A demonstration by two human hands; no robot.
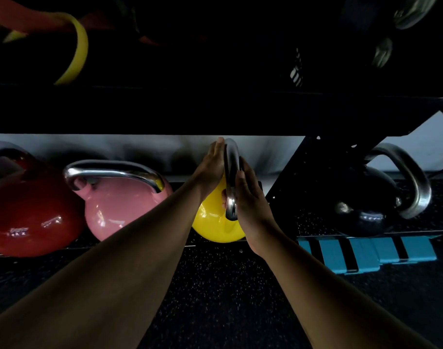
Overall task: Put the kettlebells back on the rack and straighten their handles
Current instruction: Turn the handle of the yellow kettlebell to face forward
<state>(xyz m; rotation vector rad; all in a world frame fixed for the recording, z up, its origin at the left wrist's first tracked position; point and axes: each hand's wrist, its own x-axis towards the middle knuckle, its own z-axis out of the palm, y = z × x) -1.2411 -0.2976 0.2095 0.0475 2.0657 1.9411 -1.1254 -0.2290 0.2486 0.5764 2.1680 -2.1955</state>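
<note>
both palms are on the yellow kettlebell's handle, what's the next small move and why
Probably twist the yellow kettlebell a quarter turn. Its handle sits edge-on to the camera, pressed between the flat left hand and right hand, while the pink kettlebell beside it shows its handle broadside along the shelf. Turning it would likely match the row.

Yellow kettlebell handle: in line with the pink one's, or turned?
Turned. The yellow kettlebell's handle shows edge-on, pointing front to back, pressed between left hand and right hand; the pink kettlebell's handle runs side to side.
</note>
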